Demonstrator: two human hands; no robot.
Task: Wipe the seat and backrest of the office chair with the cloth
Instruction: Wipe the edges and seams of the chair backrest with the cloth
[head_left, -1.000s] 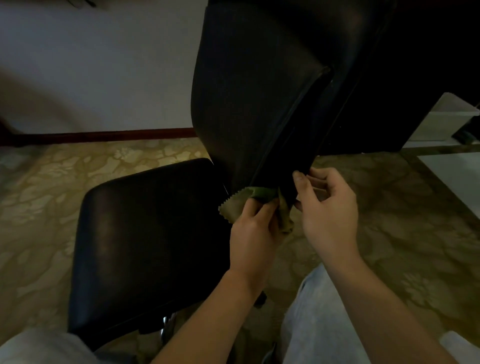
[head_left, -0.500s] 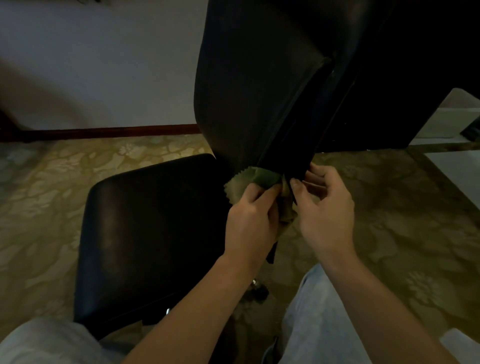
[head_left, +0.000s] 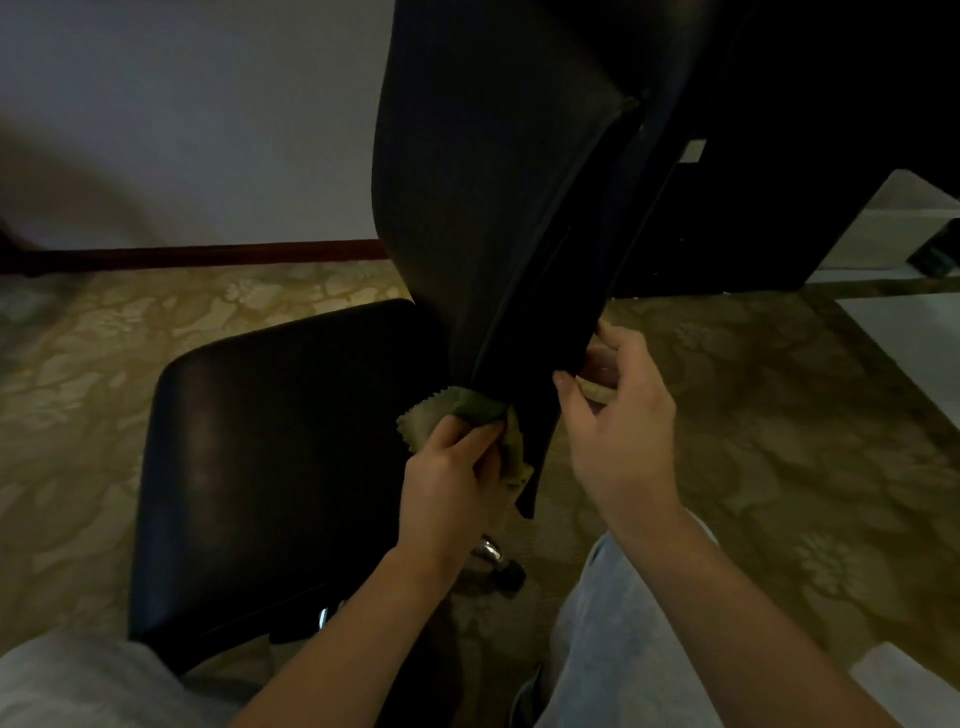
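Grips olive cloth (head_left: 467, 415) in curled left hand (head_left: 447, 478) against lower edge of backrest (head_left: 493, 208) beside seat (head_left: 270, 441), pinches apparently its far end in right hand (head_left: 618, 431) behind; mid-backrest wipe, next likely calls for taut upward drag.

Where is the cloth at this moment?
Head view, centre: the left hand grips the cloth against the backrest's lower edge, just right of the seat; the right hand is across that edge.

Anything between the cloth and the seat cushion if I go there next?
Nothing visible. The left hand grips the cloth at the lower edge of the backrest, and the seat lies bare just left of it.
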